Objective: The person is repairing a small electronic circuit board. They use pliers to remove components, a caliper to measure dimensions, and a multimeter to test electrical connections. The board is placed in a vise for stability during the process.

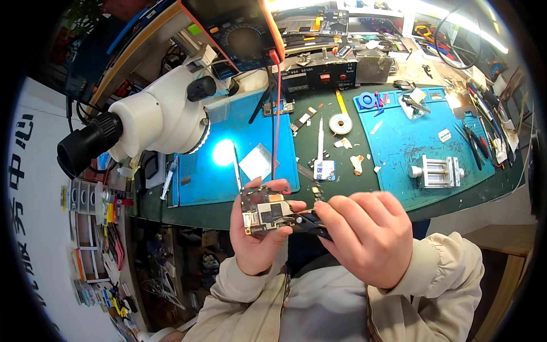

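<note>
My left hand (253,251) grips a small phone circuit board assembly (263,211) with metal shielding and black parts, held up at the front edge of the desk. My right hand (364,239) is closed at the board's right side, fingertips pinched around a dark flexible part (305,222), possibly a cable, with a small connector end showing above. Behind the board lies a blue mat (199,182) with a bright light spot and a square translucent sheet (255,162) on it.
A white microscope (145,117) overhangs the left mat. An orange multimeter (239,31) with a red lead and a black bench device (307,77) stand behind. A solder wick spool (340,123) lies centrally. The right mat (393,165) holds a metal clamp (436,171) and tools.
</note>
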Demonstrator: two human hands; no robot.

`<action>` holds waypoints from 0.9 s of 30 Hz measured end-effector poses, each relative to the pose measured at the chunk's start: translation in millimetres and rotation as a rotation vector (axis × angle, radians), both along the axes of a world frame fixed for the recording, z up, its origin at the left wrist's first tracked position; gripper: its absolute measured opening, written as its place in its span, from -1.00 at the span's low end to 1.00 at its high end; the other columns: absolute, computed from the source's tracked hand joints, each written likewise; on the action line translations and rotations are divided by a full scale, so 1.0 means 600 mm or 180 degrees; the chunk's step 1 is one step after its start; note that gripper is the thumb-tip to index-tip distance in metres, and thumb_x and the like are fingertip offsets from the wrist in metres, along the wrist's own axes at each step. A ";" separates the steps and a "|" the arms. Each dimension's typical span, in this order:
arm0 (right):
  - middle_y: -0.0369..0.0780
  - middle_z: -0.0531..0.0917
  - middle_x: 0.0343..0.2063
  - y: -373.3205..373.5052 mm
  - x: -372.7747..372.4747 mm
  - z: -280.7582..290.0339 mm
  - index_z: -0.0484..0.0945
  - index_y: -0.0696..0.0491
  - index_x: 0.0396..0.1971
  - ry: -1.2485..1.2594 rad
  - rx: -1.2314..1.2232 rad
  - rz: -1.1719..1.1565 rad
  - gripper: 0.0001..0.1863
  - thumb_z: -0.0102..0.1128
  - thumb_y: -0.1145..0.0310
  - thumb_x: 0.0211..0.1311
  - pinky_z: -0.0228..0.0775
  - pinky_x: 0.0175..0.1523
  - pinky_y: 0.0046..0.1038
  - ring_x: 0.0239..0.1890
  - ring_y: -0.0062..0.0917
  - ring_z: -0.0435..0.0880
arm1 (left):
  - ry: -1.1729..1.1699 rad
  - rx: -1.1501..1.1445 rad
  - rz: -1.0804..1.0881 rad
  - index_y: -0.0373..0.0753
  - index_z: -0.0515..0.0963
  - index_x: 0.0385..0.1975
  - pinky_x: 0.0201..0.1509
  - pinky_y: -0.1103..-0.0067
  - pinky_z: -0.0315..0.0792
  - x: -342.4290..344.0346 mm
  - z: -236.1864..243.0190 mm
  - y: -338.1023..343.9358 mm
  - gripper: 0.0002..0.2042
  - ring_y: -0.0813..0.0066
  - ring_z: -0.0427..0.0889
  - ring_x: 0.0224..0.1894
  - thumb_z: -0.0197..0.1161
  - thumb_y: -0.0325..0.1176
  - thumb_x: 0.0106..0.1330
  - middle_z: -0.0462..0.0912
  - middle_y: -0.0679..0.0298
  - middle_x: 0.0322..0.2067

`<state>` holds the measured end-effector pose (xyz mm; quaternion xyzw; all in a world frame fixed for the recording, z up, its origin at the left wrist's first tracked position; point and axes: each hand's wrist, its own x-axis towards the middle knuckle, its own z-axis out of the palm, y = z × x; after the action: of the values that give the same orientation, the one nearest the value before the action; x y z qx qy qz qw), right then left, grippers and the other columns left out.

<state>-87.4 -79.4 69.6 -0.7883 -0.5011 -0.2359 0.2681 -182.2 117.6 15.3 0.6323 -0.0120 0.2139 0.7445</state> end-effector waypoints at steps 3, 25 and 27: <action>-0.27 0.66 -0.25 -0.005 0.004 0.002 0.67 0.17 -0.18 0.0269 0.0038 0.0064 -0.69 0.31 0.43 0.01 0.44 -0.13 -0.40 -0.26 -0.50 0.63 | 0.0194 -0.0274 -0.0372 -0.32 0.03 0.50 0.25 0.22 0.60 -0.002 0.002 0.009 -0.11 0.05 0.68 0.16 0.50 -0.39 0.29 0.41 -0.15 0.32; -0.29 0.56 -0.44 -0.024 0.019 -0.024 0.64 0.19 -0.24 0.0180 0.0034 0.0322 -0.71 0.33 0.44 -0.02 0.24 -0.47 -0.49 -0.48 -0.53 0.49 | 0.0350 -0.0295 -0.0893 -0.35 0.01 0.54 0.26 0.30 0.57 0.014 0.005 0.018 -0.11 0.09 0.67 0.18 0.47 -0.44 0.31 0.41 -0.11 0.32; -0.28 0.55 -0.46 -0.022 0.019 -0.028 0.65 0.20 -0.26 -0.0032 0.0059 0.0227 -0.73 0.32 0.45 -0.02 0.19 -0.52 -0.52 -0.51 -0.55 0.46 | 0.0313 -0.0216 -0.0698 -0.35 0.03 0.53 0.25 0.32 0.58 0.017 0.009 0.012 -0.13 0.10 0.68 0.17 0.46 -0.47 0.31 0.44 -0.08 0.29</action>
<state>-76.2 -92.7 52.6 -0.7662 -0.5280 -0.2349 0.2811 -172.2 124.7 20.5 0.6113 -0.0374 0.1003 0.7841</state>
